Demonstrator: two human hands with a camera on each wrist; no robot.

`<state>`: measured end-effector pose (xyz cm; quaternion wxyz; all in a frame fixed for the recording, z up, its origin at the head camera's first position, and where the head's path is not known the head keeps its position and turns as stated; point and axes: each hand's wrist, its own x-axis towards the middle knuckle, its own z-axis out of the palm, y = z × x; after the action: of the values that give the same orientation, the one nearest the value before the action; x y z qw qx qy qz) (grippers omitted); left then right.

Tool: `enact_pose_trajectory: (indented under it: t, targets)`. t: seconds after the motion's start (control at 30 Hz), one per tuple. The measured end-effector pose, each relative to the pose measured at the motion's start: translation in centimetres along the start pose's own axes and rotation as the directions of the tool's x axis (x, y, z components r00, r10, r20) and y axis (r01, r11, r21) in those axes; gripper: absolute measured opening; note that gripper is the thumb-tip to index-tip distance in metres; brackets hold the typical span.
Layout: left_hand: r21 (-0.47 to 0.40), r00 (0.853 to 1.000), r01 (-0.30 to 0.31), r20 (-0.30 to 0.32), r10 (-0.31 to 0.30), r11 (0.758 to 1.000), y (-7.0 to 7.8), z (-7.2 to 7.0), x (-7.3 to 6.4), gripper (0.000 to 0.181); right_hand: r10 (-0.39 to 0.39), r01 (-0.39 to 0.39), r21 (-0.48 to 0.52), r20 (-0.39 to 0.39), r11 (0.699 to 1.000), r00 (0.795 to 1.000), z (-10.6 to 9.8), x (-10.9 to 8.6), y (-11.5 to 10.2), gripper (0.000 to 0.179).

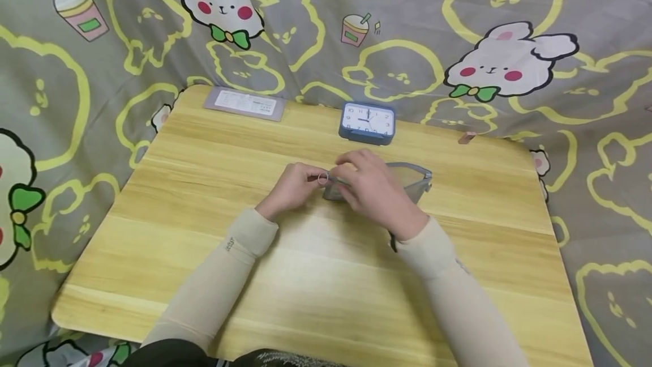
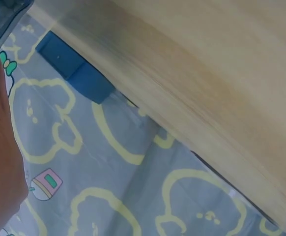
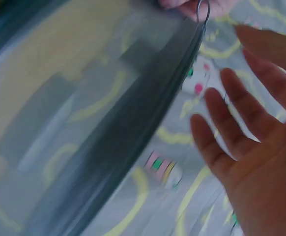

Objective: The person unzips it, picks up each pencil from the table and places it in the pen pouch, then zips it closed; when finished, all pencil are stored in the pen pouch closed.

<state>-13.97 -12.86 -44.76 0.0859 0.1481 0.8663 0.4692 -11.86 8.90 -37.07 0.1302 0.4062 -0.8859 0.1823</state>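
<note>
A see-through grey pouch (image 1: 419,188) with dark edging stands over the middle of the table, a thin metal ring (image 1: 323,178) at its left end. My left hand (image 1: 295,186) pinches that end beside the ring. In the left wrist view the left hand (image 2: 3,152) shows only partly, below a corner of the pouch (image 2: 3,19). My right hand (image 1: 377,191) is in front of the pouch and hides its middle. The right wrist view shows the right hand (image 3: 251,128) with loosely spread fingers, apart from the pouch's dark edge (image 3: 118,137).
A blue square clock (image 1: 368,123) stands behind the hands near the table's back edge. Left of it lies a flat greyish-purple packet (image 1: 244,103) with a white label. A small reddish-brown piece (image 1: 466,138) is at the back right. Patterned curtain (image 1: 305,72) hangs around the wooden table (image 1: 305,287).
</note>
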Motion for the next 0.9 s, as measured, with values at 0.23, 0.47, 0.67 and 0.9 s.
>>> enact_pose_trajectory:
  t: [0.23, 0.47, 0.67, 0.9]
  targets:
    - [0.055, 1.0, -0.002, -0.002, 0.002, 0.998, 0.3, 0.0, -0.4, 0.017, -0.037, 0.064, -0.215, 0.13, 0.974, 0.991, 1.3, 2.8, -1.4, 0.01]
    - [0.051, 0.999, -0.019, -0.026, 0.021, 0.998, 0.6, 0.4, -0.6, 0.024, 0.021, -0.015, -0.179, 0.032, 0.984, 0.999, 2.0, 2.9, -1.5, 0.011]
    - [0.041, 0.993, -0.067, -0.094, 0.07, 0.997, 1.1, 0.3, -0.6, 0.017, 0.179, -0.181, -0.077, -0.035, 0.98, 0.983, 1.7, 2.8, -1.9, 0.01]
    - [-0.002, 0.988, -0.045, -0.147, 0.044, 0.999, 1.1, -0.1, -0.6, 0.007, 0.637, -0.639, 0.217, 0.087, 0.738, 0.766, -0.5, 0.2, 1.0, 0.018]
